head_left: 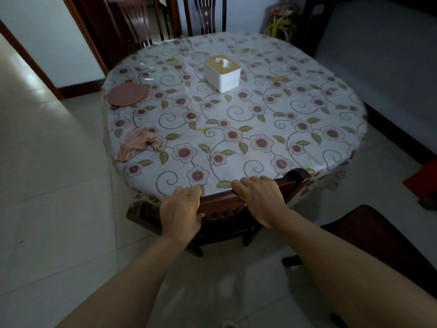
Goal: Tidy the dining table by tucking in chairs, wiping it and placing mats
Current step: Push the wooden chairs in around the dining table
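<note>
A round table (236, 110) with a flowered cloth under clear plastic fills the view. A dark wooden chair (222, 204) stands at its near edge, its back against the rim. My left hand (181, 209) and my right hand (259, 197) both grip the top rail of the chair back, fingers curled over it. A crumpled pink cloth (139, 144) lies near the table's left edge. Beyond it sits a stack of round reddish mats (127, 94).
A white tissue box (222, 73) stands past the table's middle. Two chairs (205, 15) stand at the far side. Another dark chair seat (378, 245) sits at my lower right. A sofa (390, 55) runs along the right; a red item (423, 183) lies on the floor.
</note>
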`<state>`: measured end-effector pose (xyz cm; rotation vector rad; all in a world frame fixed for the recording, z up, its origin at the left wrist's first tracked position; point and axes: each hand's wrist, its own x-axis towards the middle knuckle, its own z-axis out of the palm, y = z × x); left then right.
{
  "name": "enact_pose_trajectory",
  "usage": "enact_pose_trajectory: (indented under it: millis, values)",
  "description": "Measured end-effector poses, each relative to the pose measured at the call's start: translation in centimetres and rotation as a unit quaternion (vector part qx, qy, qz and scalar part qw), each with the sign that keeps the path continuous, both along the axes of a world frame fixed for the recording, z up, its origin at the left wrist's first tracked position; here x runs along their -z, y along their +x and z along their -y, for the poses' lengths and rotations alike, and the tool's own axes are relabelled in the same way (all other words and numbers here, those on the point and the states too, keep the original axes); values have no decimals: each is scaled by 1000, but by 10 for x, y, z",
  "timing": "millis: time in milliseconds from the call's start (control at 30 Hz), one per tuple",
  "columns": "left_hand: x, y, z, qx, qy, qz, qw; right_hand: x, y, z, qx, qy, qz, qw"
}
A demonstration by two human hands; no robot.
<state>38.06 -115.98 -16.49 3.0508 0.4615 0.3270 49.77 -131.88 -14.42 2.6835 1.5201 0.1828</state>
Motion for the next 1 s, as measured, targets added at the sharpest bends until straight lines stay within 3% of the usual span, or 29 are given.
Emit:
enact_pose_trajectory:
  millis: [333, 567, 667, 833, 1000]
  values:
    - [5, 23, -4, 9, 16, 12, 1000, 12, 21, -4, 8, 31, 19, 999]
    - [-6, 24, 6, -33, 6, -69, 997, 4, 11, -1, 30, -32, -9, 999]
    - [-20, 20, 15, -37, -43, -102, 993, -10, -5, 16, 93, -55, -55, 993]
    - [-56, 11, 56, 44, -77, -93, 992, -36, -46, 69, 191, -28, -97, 976]
    - [-81, 4, 119, 171, -97, -178, 964, -57, -88, 141, 255, -21, -108, 961]
